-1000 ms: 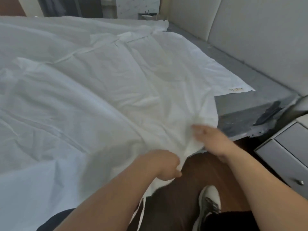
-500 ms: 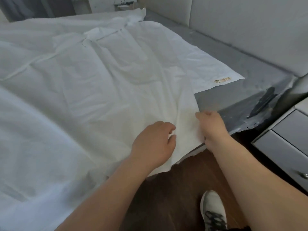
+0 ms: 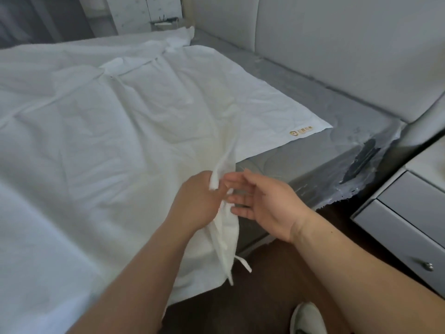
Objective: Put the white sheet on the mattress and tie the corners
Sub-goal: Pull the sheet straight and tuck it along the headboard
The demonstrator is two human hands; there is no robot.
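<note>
The white sheet (image 3: 120, 141) lies crumpled over most of the grey mattress (image 3: 313, 150), folded back so the mattress's right strip and near corner show bare. My left hand (image 3: 195, 201) is shut on a bunched fold of the sheet's edge, lifted off the mattress side. A narrow white tie strip (image 3: 244, 263) dangles from the gathered cloth below that hand. My right hand (image 3: 262, 201) sits just right of it, palm turned in and fingers spread, touching the fold at most with its fingertips. A gold logo label (image 3: 301, 130) marks one flat corner of the sheet.
A padded grey headboard (image 3: 337, 44) runs along the mattress's far right side. A grey bedside drawer unit (image 3: 409, 213) with a metal knob stands at the right. Dark wooden floor (image 3: 260, 297) and my white shoe (image 3: 305, 319) are below. Torn plastic wrap (image 3: 366, 160) clings to the mattress corner.
My left hand has gathered the sheet's edge and lifted it up from the mattress. My right hand has let go of the cloth and opened beside it.
</note>
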